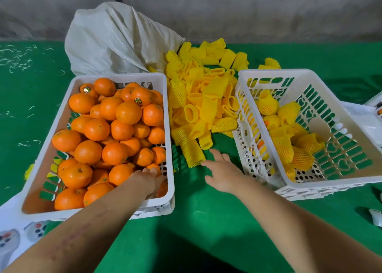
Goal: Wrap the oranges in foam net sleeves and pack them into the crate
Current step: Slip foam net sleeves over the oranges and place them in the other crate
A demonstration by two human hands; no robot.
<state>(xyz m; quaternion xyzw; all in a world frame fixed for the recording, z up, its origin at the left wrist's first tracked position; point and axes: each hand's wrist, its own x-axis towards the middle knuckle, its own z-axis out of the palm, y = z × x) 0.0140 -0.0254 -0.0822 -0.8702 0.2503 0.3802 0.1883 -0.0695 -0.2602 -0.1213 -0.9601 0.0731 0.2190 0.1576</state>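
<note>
A white crate (170,128) on the left is piled with several bare oranges (115,128). My left hand (149,179) reaches into its near right corner, fingers curled over a small orange (154,166). Loose yellow foam net sleeves (202,99) are heaped on the green table between the two crates. My right hand (222,173) hovers with spread fingers just short of the nearest sleeve (192,152), holding nothing. The white crate (275,71) on the right holds several sleeve-wrapped oranges (301,159) along its middle.
A white woven sack (115,39) slumps behind the left crate, with sleeves spilling from its mouth. Green cloth (206,221) covers the table. White patterned sheets lie under the left crate (12,237) and beyond the right crate (363,117).
</note>
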